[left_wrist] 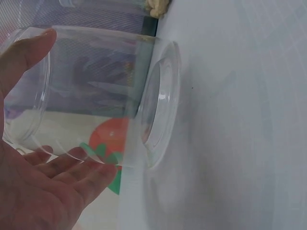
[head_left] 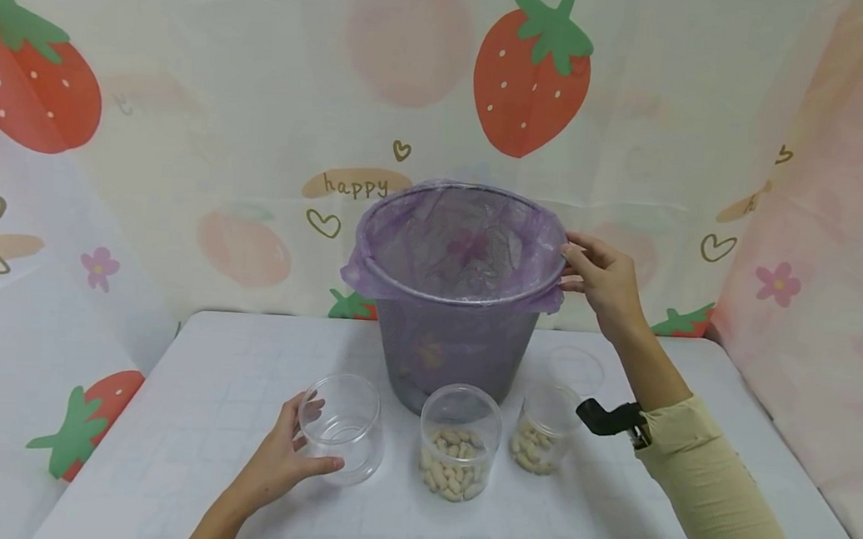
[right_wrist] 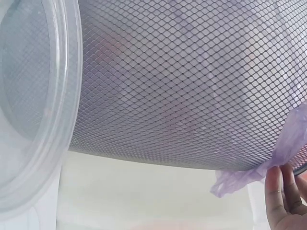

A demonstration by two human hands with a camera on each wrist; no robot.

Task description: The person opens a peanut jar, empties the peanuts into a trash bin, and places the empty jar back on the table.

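My left hand (head_left: pixel 279 455) is around the left side of an upright clear plastic jar (head_left: pixel 358 452) with nothing in it, thumb in front and fingers behind. The left wrist view shows the thumb across the side of this jar (left_wrist: pixel 96 91) near its rim. My right hand (head_left: pixel 606 286) pinches the right rim of a mesh wastebasket (head_left: pixel 456 346) lined with a purple plastic bag (head_left: pixel 374 278). In the right wrist view its fingertips are at the folded-over bag edge (right_wrist: pixel 288 139) on the basket's rim.
Two open clear jars stand in front of the wastebasket: a middle jar (head_left: pixel 462 422) and a right jar (head_left: pixel 553 412), both partly filled with peanuts in the shell. A white cloth (head_left: pixel 227 397) covers the table. A strawberry-print curtain (head_left: pixel 279 83) hangs behind.
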